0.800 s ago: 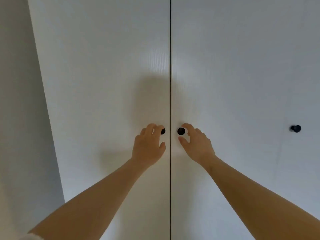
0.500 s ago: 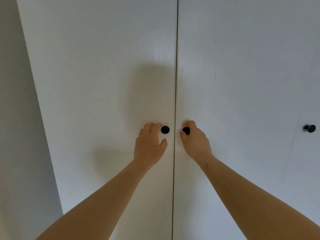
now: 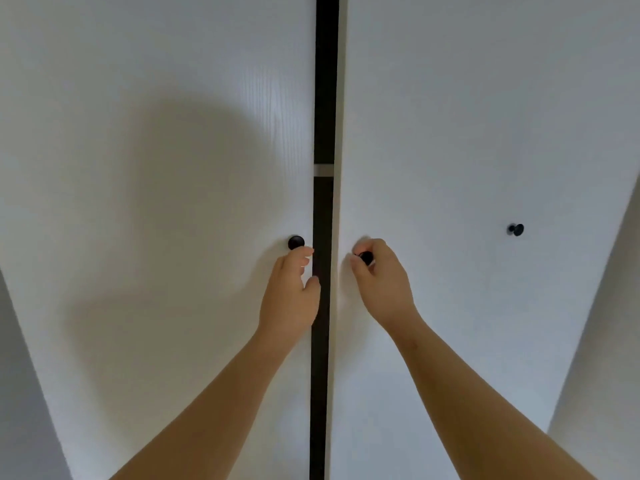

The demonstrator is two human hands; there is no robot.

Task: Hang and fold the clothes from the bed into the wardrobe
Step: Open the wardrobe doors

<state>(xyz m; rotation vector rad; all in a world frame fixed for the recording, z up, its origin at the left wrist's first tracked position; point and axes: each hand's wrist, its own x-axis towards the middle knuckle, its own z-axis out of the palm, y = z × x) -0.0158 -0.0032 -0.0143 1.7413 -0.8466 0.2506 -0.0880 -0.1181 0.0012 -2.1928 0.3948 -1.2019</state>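
Two tall white wardrobe doors fill the head view, parted by a narrow dark gap (image 3: 323, 98). My left hand (image 3: 289, 292) is at the inner edge of the left door (image 3: 156, 202), just below its black knob (image 3: 296, 242). Its fingers are curled at the edge, the thumb lies across the gap, and the knob itself is free. My right hand (image 3: 381, 282) pinches the black knob (image 3: 366, 258) of the right door (image 3: 450, 133). No clothes or bed are in view.
A pale shelf edge (image 3: 323, 169) shows inside the gap. A third black knob (image 3: 516, 229) sits on a further door panel at the right. A grey wall (image 3: 20, 393) borders the wardrobe on the left.
Both doors have swung out a little, and the thin seam has become a dark gap. My left hand slid down off its knob to the door's edge. My right hand closed on its knob.
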